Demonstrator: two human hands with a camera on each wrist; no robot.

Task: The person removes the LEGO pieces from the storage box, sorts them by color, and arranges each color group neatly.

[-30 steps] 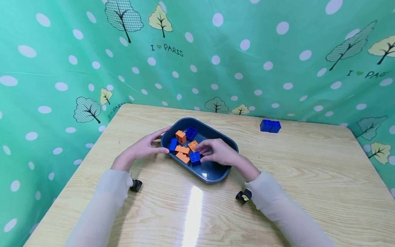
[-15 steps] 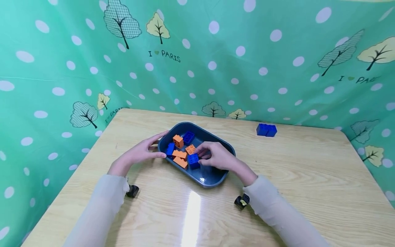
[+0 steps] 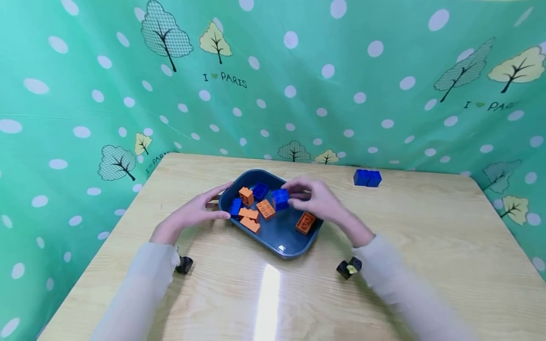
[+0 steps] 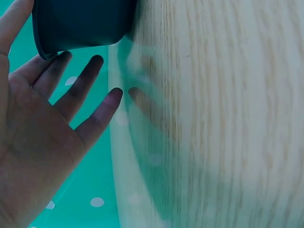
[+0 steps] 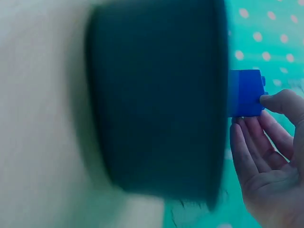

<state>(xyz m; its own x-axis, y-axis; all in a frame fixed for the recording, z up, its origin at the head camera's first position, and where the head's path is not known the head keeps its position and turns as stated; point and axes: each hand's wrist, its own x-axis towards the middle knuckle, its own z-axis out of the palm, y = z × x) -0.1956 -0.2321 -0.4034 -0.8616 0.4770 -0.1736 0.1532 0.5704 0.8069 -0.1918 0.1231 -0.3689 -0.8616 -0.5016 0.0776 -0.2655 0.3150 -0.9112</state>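
Observation:
A dark blue plastic bin (image 3: 277,232) sits on the table. My right hand (image 3: 322,201) pinches a blue toy brick (image 3: 280,199) between thumb and fingers, over the bin's back right part. In the right wrist view, this brick (image 5: 248,92) shows above the bin's rim. At the bin's left end, my left hand (image 3: 198,211) touches the rim with thumb and fingers spread; the left wrist view shows its fingers (image 4: 78,90) fairly straight. Inside lie several orange bricks, among them one with studs up (image 3: 266,209) and one at the right end (image 3: 304,223), plus a blue brick (image 3: 260,191).
A blue brick block (image 3: 367,178) stands on the table (image 3: 405,227) toward the back right. Behind the table hangs a green dotted cloth (image 3: 264,85). Small black wrist cameras are at both cuffs, such as the right camera (image 3: 350,268).
My right hand has lifted the blue brick from the bin and moved it up and to the right. An orange brick at the bin's right end is now uncovered. The left hand stays at the rim.

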